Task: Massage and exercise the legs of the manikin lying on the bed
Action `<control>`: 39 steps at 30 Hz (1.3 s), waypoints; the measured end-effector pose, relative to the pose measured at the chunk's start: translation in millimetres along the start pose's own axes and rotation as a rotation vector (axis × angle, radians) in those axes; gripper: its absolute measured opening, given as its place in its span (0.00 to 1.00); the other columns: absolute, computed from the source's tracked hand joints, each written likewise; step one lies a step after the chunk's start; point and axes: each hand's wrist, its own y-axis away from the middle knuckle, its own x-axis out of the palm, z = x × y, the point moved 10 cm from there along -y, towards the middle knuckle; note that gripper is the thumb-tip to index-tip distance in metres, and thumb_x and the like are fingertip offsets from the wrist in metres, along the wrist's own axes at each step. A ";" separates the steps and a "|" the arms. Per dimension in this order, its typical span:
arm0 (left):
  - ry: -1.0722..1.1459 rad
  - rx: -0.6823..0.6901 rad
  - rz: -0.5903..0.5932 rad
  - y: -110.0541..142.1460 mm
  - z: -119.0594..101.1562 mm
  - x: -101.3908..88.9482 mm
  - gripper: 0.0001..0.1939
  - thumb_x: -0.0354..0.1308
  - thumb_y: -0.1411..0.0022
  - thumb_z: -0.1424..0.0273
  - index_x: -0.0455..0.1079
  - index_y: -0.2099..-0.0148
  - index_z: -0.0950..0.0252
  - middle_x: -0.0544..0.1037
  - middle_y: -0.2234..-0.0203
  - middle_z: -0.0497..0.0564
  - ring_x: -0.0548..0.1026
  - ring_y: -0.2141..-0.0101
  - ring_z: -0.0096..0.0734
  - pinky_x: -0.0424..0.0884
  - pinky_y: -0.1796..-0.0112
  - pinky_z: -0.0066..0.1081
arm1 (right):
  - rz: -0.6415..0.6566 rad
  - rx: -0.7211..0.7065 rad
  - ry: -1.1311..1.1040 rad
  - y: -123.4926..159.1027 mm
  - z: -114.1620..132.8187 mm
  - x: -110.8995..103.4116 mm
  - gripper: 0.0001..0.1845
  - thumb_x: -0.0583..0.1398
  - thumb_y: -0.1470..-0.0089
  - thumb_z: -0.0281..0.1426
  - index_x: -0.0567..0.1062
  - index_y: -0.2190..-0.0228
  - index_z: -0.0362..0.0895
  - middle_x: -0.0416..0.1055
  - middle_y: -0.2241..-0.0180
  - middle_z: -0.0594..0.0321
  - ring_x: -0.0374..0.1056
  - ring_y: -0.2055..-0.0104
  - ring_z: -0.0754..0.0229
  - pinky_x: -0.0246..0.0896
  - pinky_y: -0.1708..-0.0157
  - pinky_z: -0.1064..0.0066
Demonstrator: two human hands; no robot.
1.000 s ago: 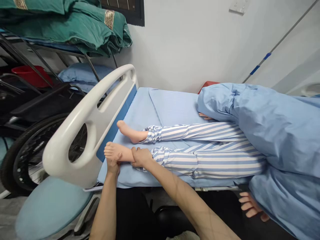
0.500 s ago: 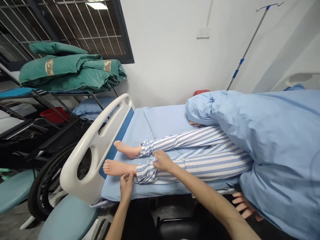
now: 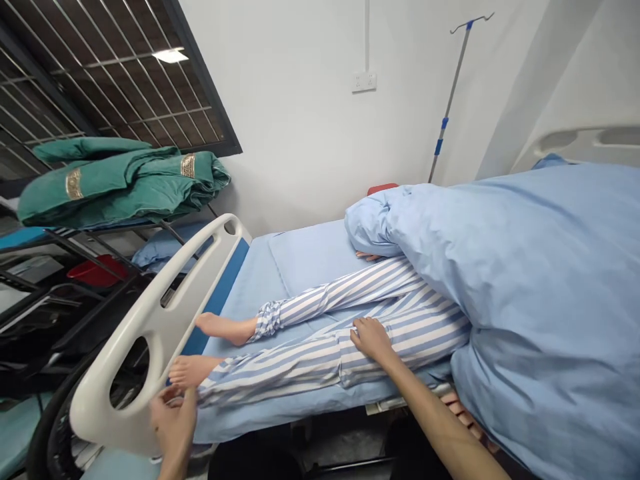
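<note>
Right hand (image 3: 371, 339) lies flat on the striped pyjama leg (image 3: 305, 363).
Its fingers are spread, gripping nothing; the left hand (image 3: 173, 423) hangs loosely open by the white footboard (image 3: 160, 327), near the manikin's bare foot (image 3: 193, 371).

Bare left hand (image 3: 173, 427), bare right hand (image 3: 371, 339)

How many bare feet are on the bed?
2. The far foot pokes out of one striped pajama leg; the near foot pokes out of the other striped pajama leg, just above the person's left hand.
</note>
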 end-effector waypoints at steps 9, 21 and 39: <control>0.031 0.447 0.515 8.1 -167.2 160.8 0.23 0.52 0.49 0.68 0.63 0.48 0.67 0.73 0.50 0.62 0.71 0.50 0.46 0.66 0.49 0.41 | -0.017 0.023 0.028 0.8 0.1 -3.3 0.15 0.51 0.40 0.34 0.74 0.60 0.40 0.74 0.60 0.51 0.67 0.54 0.52 0.56 0.54 0.65; -0.657 0.775 0.418 -40.6 -105.7 192.3 0.37 0.59 0.51 0.58 0.63 0.43 0.77 0.69 0.48 0.74 0.61 0.43 0.64 0.53 0.45 0.56 | -0.030 0.082 0.087 -0.5 1.0 -4.5 0.14 0.53 0.42 0.35 0.75 0.63 0.40 0.74 0.63 0.53 0.68 0.58 0.53 0.55 0.58 0.67; -0.318 0.670 0.738 107.9 -155.7 173.4 0.22 0.41 0.33 0.59 0.74 0.57 0.62 0.79 0.59 0.55 0.76 0.58 0.42 0.65 0.60 0.34 | -0.035 0.105 0.089 2.0 1.1 -9.4 0.12 0.53 0.43 0.31 0.76 0.65 0.42 0.75 0.63 0.57 0.68 0.60 0.58 0.48 0.64 0.71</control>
